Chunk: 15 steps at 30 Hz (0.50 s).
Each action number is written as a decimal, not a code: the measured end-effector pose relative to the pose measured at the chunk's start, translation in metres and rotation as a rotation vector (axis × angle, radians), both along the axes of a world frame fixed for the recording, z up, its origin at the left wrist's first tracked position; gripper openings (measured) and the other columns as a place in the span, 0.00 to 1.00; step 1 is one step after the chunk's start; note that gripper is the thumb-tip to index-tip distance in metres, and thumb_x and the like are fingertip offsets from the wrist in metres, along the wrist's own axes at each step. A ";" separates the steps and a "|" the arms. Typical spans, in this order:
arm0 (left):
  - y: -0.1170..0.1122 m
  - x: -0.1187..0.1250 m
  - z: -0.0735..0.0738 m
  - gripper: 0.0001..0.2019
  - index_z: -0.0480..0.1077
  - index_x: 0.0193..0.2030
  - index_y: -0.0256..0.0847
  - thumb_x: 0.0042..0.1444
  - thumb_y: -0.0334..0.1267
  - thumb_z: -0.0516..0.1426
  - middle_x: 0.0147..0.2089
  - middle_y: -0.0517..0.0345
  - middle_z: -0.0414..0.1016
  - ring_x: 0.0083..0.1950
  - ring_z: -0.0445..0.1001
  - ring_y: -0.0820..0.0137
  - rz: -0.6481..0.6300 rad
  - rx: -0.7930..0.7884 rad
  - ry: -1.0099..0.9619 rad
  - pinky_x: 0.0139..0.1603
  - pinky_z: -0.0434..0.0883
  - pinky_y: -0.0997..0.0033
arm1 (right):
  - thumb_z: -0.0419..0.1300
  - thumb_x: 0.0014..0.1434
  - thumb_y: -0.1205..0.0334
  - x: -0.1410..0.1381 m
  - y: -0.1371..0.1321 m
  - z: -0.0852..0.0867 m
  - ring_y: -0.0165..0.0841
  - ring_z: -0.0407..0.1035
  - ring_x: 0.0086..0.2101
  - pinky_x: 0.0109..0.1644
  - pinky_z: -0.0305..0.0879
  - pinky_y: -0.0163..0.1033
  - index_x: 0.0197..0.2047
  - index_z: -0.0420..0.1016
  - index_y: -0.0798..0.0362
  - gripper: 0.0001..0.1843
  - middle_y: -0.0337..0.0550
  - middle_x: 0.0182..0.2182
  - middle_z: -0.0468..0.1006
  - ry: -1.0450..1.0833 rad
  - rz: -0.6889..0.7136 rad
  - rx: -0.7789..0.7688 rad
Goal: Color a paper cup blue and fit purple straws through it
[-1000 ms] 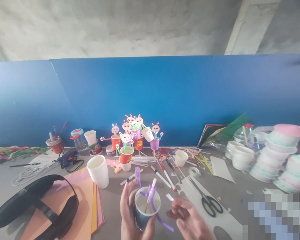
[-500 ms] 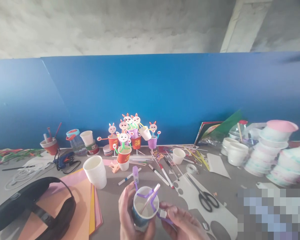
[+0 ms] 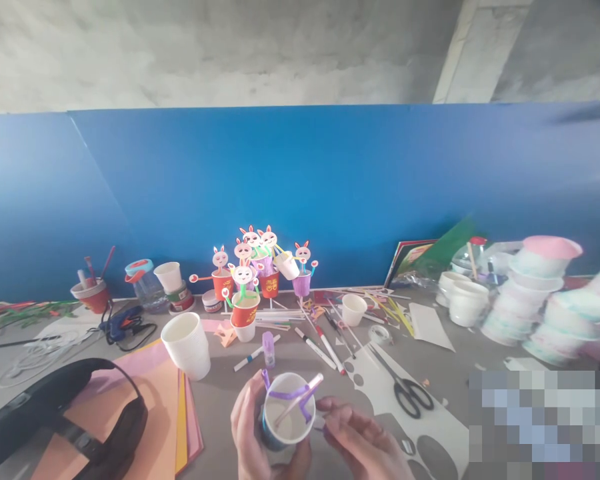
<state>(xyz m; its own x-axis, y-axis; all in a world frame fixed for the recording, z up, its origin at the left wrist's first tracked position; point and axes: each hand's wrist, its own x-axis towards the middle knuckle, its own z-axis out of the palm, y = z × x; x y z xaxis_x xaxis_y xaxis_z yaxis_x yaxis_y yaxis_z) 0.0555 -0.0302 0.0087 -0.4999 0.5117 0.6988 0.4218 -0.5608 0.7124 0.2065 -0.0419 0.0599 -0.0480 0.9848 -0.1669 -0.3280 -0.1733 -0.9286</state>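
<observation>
My left hand (image 3: 247,427) is wrapped around a paper cup (image 3: 289,437), tilted so that its open top faces me. Two bent purple pipe cleaners (image 3: 285,395) and a thin pale stick (image 3: 300,400) stand inside it, and one pipe cleaner reaches over the left rim. Close against the cup's right side, my right hand (image 3: 357,433) pinches a small white piece (image 3: 319,422), with a trace of purple beside it. Fingers mostly hide what else is there. Just beyond the cup stands a small purple-capped bottle (image 3: 269,350).
Several rabbit-faced cup figures (image 3: 245,307) stand at the back. Scissors (image 3: 413,397) lie on cut white card (image 3: 380,373) at right. Markers (image 3: 316,349) and a tape roll (image 3: 379,335) are nearby. Coloured paper (image 3: 155,407), a black headset-like object (image 3: 125,427) and white cups (image 3: 186,350) sit left.
My right hand has closed in on the cup's side, and less of the white piece and the purple strip shows. The view has shifted slightly to the right.
</observation>
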 end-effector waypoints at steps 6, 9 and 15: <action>0.000 0.000 0.001 0.35 0.63 0.64 0.40 0.49 0.34 0.68 0.59 0.36 0.71 0.58 0.75 0.46 0.010 0.017 0.004 0.52 0.78 0.45 | 0.74 0.47 0.43 0.000 0.000 0.000 0.46 0.79 0.41 0.40 0.75 0.39 0.22 0.83 0.52 0.20 0.50 0.43 0.84 -0.162 -0.053 0.110; 0.000 -0.001 0.001 0.36 0.63 0.65 0.40 0.48 0.36 0.69 0.58 0.37 0.72 0.57 0.76 0.47 0.016 0.006 0.016 0.51 0.79 0.46 | 0.73 0.48 0.41 -0.003 -0.002 0.004 0.45 0.80 0.40 0.39 0.75 0.38 0.23 0.84 0.51 0.20 0.50 0.45 0.85 -0.192 -0.098 0.144; 0.002 -0.001 0.005 0.36 0.64 0.64 0.39 0.48 0.34 0.69 0.56 0.38 0.73 0.55 0.77 0.49 0.078 0.013 0.030 0.49 0.80 0.49 | 0.68 0.52 0.37 0.000 -0.001 0.014 0.47 0.80 0.42 0.43 0.76 0.39 0.27 0.87 0.49 0.23 0.52 0.47 0.85 -0.309 -0.033 0.207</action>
<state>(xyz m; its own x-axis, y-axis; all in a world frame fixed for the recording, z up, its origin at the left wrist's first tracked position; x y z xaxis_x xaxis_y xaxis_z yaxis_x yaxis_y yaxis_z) 0.0548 -0.0280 0.0132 -0.5171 0.4629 0.7200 0.4855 -0.5341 0.6921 0.2066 -0.0425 0.0737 0.0055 0.9994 0.0342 -0.0289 0.0343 -0.9990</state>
